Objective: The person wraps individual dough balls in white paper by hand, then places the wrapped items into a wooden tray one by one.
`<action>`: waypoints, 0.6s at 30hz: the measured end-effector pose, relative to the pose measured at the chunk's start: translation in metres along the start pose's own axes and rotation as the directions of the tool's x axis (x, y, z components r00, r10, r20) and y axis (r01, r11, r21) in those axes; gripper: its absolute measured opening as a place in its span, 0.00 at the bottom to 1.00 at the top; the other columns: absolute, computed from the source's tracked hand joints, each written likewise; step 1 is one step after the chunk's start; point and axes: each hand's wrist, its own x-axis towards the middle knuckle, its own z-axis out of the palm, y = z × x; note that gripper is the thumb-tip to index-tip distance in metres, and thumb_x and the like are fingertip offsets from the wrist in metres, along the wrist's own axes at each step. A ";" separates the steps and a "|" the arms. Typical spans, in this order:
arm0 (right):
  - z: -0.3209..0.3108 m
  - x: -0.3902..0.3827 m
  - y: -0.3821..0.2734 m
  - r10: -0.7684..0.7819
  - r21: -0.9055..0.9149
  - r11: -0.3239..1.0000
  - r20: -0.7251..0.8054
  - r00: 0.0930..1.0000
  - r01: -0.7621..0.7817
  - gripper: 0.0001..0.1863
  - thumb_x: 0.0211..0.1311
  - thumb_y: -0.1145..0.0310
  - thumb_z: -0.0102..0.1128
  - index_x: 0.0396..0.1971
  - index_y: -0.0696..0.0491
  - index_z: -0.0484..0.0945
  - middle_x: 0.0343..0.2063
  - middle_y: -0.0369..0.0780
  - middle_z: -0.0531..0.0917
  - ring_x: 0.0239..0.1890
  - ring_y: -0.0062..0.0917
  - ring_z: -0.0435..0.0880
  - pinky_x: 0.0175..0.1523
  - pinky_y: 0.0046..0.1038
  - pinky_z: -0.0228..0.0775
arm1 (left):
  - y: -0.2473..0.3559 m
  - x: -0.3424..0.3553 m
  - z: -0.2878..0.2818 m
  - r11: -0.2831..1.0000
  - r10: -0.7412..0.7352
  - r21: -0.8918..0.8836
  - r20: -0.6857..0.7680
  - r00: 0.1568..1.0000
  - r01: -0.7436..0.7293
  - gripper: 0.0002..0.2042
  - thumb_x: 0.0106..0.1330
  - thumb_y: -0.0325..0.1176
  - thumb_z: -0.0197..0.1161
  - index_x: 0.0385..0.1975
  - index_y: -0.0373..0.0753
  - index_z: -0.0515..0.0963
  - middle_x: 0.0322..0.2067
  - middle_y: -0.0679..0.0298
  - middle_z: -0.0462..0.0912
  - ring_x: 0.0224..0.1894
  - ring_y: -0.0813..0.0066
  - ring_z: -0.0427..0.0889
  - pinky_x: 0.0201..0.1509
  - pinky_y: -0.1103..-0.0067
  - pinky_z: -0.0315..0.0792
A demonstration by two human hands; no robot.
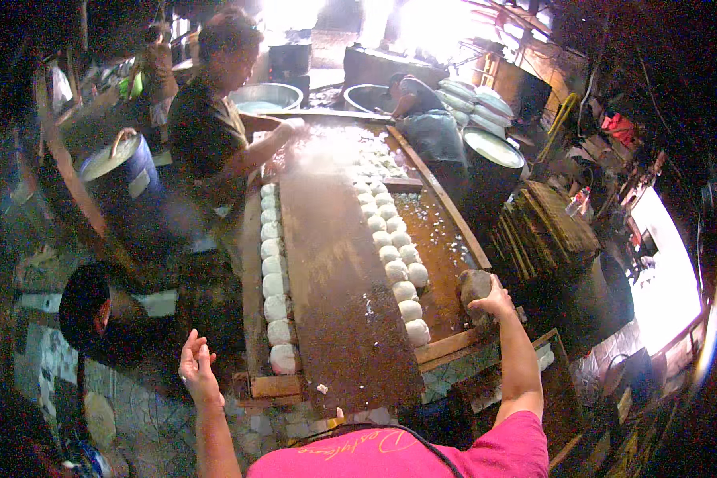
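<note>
Offers mostly bare board (342, 271), twelve to six o'clock, between white balls (274, 284). At four, by the rim of a wooden tray (452, 213), grips a dull grey-brown, rounded object (474, 287) in the right hand (498, 301), with thumb against it; cannot tell the set of the hidden fingers. At eight, beyond the tray, holds the left hand (203, 378) with bent, slightly parted fingers.

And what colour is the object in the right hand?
Greyish brown; the object in the right hand shows best in the head view.
</note>
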 end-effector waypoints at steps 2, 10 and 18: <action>0.000 0.000 0.005 -0.049 0.028 0.998 -0.080 0.996 0.051 0.64 0.22 0.53 0.76 0.66 0.42 0.47 0.62 0.43 0.61 0.61 0.37 0.63 0.63 0.34 0.58 | 0.004 0.002 0.010 0.999 -0.015 -0.039 0.028 0.999 0.016 0.16 0.63 0.28 0.53 0.52 0.39 0.70 0.41 0.66 0.75 0.43 0.81 0.73 0.42 0.82 0.71; -0.011 -0.024 0.007 -0.106 0.210 0.969 -0.136 0.985 0.133 0.58 0.24 0.58 0.77 0.63 0.49 0.55 0.63 0.42 0.60 0.62 0.32 0.62 0.64 0.29 0.56 | 0.015 0.013 0.004 0.999 -0.015 -0.047 -0.001 1.000 0.015 0.16 0.64 0.28 0.53 0.52 0.39 0.71 0.40 0.66 0.75 0.42 0.81 0.73 0.40 0.83 0.72; -0.039 -0.091 -0.051 -0.515 0.675 0.584 -0.121 0.849 0.451 0.49 0.31 0.73 0.71 0.60 0.62 0.57 0.56 0.44 0.68 0.55 0.25 0.69 0.60 0.24 0.58 | -0.004 0.010 -0.033 0.982 -0.142 -0.135 -0.091 0.986 0.129 0.15 0.64 0.32 0.54 0.51 0.41 0.71 0.42 0.69 0.75 0.42 0.82 0.72 0.41 0.84 0.70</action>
